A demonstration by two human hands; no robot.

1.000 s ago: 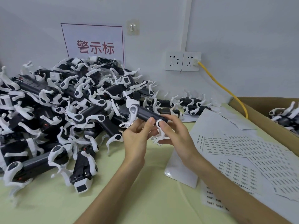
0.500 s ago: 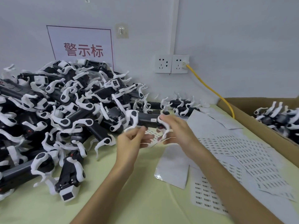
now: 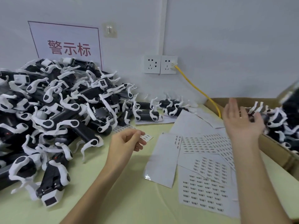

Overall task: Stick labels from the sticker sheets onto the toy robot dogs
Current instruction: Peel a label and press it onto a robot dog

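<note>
A large pile of black-and-white toy robot dogs point(image 3: 56, 118) covers the left of the table. Sticker sheets point(image 3: 207, 175) printed with small labels lie spread at the right centre. My left hand point(image 3: 127, 141) hovers over the table beside the pile and pinches a small strip of labels point(image 3: 146, 137) between thumb and fingers. My right hand point(image 3: 239, 122) is held up, palm open and fingers straight, at the near wall of the cardboard box point(image 3: 275, 151), holding nothing. More robot dogs point(image 3: 278, 122) lie inside that box. A dark blurred shape point(image 3: 289, 94) shows above them.
The table has a pale green cover point(image 3: 129, 199). A few robot dogs point(image 3: 153, 110) lie along the wall. A yellow cable point(image 3: 199, 91) runs from the wall sockets point(image 3: 160, 64) down behind the box. A sign with red characters point(image 3: 68, 44) hangs on the wall.
Both hands held one robot dog before; now neither holds it. My right hand has swung right to the box and opened. My left hand has dropped with the label strip.
</note>
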